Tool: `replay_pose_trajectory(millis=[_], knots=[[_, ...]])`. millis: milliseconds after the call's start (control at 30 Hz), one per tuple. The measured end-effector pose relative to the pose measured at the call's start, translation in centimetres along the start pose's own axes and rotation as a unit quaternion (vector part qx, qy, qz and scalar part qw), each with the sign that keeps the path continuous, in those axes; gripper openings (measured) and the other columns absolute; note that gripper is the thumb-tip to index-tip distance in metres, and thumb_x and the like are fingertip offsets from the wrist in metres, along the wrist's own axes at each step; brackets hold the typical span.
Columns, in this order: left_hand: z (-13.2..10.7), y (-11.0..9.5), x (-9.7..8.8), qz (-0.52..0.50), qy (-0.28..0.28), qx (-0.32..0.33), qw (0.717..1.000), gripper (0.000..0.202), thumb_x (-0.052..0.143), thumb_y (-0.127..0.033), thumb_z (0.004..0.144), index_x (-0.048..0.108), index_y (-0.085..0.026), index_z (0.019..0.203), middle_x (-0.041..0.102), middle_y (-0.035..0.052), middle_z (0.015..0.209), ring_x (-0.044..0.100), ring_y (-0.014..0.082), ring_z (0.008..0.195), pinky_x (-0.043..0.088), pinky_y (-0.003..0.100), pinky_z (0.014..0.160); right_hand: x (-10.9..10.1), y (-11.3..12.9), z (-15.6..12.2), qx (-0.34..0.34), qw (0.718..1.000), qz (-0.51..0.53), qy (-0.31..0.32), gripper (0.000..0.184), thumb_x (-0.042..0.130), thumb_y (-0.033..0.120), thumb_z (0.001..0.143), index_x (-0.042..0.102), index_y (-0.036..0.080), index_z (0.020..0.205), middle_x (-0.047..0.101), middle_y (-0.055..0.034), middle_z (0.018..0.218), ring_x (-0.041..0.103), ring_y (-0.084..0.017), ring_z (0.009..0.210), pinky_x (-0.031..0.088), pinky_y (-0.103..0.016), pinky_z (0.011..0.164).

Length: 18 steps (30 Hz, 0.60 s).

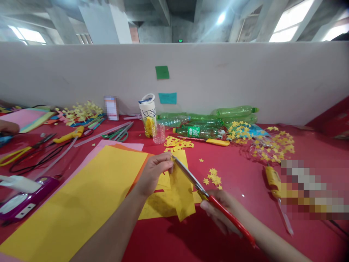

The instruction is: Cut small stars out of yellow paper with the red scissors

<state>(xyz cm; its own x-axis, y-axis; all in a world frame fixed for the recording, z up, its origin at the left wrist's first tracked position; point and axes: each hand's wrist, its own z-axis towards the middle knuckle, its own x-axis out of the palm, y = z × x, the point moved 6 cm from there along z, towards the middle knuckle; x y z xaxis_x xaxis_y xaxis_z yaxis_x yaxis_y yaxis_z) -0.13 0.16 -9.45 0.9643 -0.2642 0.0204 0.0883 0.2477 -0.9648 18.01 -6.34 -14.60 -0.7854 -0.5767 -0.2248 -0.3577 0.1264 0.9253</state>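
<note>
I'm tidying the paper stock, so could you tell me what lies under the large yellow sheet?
Under the large yellow paper sheet an orange sheet and a pink sheet show at their edges; the rest is covered.

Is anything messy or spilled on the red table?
Yes. Small yellow paper stars lie scattered loose over the right side of the red table, and green plastic bottles lie tipped on their sides by the wall. The left hand pinches yellow paper; the right hand holds red-handled scissors.

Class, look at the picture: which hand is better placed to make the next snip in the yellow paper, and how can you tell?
Right. The right hand holds the red-handled scissors, blades at the yellow paper. The left hand only pinches the paper's top edge.
</note>
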Motion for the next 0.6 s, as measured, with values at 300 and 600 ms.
replay_pose_trajectory(millis=[300, 600], knots=[[-0.4, 1.4, 2.6, -0.045, -0.004, -0.099, 0.994, 0.028, 0.054, -0.023, 0.08, 0.06, -0.017, 0.053, 0.051, -0.0003, 0.058, 0.045, 0.0137, 0.062, 0.035, 0.026, 0.067, -2.3, 0.6, 0.1, 0.009, 0.991, 0.019, -0.135, 0.043, 0.055, 0.06, 0.075, 0.042, 0.021, 0.062, 0.043, 0.0079, 0.037, 0.039, -0.007, 0.031, 0.027, -0.016, 0.033], [-0.4, 3.3, 3.4, -0.039, -0.018, -0.119, 0.992, 0.022, 0.058, -0.028, 0.079, 0.064, -0.017, 0.061, 0.057, 0.0019, 0.072, 0.052, 0.0166, 0.079, 0.038, 0.027, 0.08, -2.8, 1.7, -0.4, -0.034, 0.986, 0.067, -0.149, 0.034, 0.058, 0.042, 0.073, 0.037, 0.021, 0.056, 0.037, 0.009, 0.041, 0.036, -0.006, 0.035, 0.025, -0.018, 0.035]])
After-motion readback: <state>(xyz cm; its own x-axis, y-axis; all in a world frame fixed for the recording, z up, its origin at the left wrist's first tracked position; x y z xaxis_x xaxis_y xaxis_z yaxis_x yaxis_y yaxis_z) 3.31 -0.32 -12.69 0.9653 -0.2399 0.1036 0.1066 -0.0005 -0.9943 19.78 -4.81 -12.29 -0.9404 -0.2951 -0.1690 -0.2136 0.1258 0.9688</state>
